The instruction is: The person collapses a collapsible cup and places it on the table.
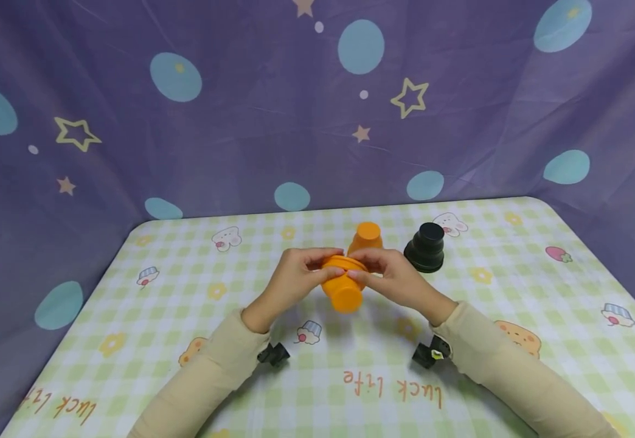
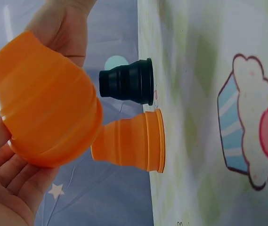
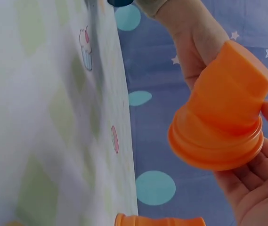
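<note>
Both hands hold one orange collapsible cup (image 1: 346, 292) above the table, its narrow base toward me and its wide rim away. My left hand (image 1: 297, 272) grips its left side, thumb on the wall and fingers at the rim. From the right, my right hand (image 1: 393, 277) grips it the same way. In the right wrist view the held cup (image 3: 223, 113) looks tilted, its wall bent unevenly at the folds. Behind it a second orange cup (image 2: 126, 145) stands upside down on the table. A black collapsible cup (image 1: 426, 248), also upside down, stands to its right.
A green-and-white checked tablecloth (image 1: 175, 316) with printed cartoons covers the table. Beyond the back edge hangs a purple curtain (image 1: 274, 121) with stars and blue spots. Small black devices (image 1: 274, 354) are strapped at both wrists.
</note>
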Motion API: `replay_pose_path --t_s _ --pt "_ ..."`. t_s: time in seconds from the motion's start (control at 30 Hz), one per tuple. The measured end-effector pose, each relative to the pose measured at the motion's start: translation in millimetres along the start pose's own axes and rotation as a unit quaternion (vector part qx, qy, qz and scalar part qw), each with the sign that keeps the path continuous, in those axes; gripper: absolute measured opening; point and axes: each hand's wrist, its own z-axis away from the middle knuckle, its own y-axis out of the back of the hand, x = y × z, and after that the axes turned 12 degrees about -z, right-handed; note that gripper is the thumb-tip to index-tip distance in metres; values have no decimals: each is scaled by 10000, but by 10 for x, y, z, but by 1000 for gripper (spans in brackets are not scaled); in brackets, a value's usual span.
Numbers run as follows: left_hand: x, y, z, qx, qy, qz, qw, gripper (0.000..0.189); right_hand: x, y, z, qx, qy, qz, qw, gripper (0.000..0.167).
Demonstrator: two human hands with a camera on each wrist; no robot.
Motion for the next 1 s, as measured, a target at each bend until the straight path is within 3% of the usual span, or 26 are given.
replay_pose_path --t_s 0.2,0.4,0.63,0.8,1.0 --pt "6 -15 5 -30 -80 -120 9999 32 -5 -23 -1 -144 -402 -381 9984 25" --pt "-8 6 2 -191 -84 -84 9997 32 0 -11 2 -286 -418 -428 9978 28" --pt "-66 70 -27 -416 183 772 9960 30 -8 36 13 -141 -253 -961 9950 34" --pt "-89 82 -38 -602 -46 1310 9896 35 21 54 28 5 -85 -1685 9857 42" --pt "-64 76 -34 -323 -148 1499 9881 41 25 28 19 151 47 -2141 9767 46"
